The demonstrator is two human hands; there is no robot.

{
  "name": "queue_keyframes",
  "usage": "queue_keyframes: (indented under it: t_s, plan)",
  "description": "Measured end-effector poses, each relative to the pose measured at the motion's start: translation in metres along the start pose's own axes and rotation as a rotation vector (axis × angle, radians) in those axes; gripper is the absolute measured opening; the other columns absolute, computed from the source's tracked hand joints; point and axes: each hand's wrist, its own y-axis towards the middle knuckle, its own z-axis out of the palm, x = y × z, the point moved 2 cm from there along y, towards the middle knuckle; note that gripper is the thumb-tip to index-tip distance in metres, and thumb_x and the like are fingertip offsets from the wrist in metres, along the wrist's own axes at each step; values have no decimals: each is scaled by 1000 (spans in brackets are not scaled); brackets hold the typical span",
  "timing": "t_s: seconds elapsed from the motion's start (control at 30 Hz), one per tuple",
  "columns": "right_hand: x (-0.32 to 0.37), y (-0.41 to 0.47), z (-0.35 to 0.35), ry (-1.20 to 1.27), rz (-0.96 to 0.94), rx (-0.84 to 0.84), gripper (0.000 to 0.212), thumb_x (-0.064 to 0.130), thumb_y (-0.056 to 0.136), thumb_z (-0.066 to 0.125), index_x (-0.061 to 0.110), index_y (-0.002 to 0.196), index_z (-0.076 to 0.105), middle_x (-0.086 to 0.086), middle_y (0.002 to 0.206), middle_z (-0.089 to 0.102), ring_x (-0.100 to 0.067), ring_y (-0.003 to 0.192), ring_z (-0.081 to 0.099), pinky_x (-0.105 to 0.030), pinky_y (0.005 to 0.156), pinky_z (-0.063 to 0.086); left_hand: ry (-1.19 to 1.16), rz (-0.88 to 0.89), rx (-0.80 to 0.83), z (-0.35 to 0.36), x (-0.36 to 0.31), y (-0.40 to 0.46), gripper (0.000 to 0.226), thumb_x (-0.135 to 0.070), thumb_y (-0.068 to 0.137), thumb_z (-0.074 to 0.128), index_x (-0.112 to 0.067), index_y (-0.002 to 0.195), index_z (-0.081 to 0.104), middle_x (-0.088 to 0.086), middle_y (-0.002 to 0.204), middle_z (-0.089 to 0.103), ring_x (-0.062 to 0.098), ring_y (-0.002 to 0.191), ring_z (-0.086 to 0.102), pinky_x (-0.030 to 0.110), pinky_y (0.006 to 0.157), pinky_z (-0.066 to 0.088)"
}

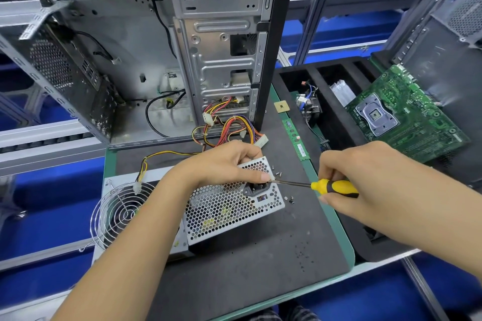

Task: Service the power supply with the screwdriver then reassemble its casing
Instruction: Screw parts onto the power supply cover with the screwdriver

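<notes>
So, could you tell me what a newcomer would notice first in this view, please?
Probably the yellow-and-black screwdriver gripped by the right hand, its tip at the socket end of the perforated power supply on the dark mat, steadied by the left hand. Behind stands the open computer case with coloured wires spilling out; a green motherboard lies to the right.

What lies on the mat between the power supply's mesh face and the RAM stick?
In the head view, a few loose screws lie on the dark mat between the power supply and the RAM stick; the screwdriver shaft crosses above that stretch.
</notes>
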Motion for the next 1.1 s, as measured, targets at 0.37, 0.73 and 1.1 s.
queue_keyframes:
  t_s: [0.37,0.73,1.1]
  plan:
    - [2,0,-4,-12,10,-3,16,43,87,54,28,89,46,10,86,54,-17,81,56,-33,70,51,-3,4,6,0,1,1,29,-21,90,69,6,96,60,9,79,59,20,72,47,35,69,30]
    - [5,0,-7,-48,8,16,16,44,89,51,30,91,44,10,91,54,-17,84,55,-30,69,49,-25,-4,14,0,3,2,29,-16,91,67,10,100,58,20,87,61,24,80,50,39,75,34]
    - [22,0,-16,-324,-31,10,19,46,94,43,28,87,38,9,90,43,-19,82,54,-27,58,36,-10,5,16,-2,7,5,34,-21,91,67,10,102,58,37,101,57,26,81,48,41,74,32]
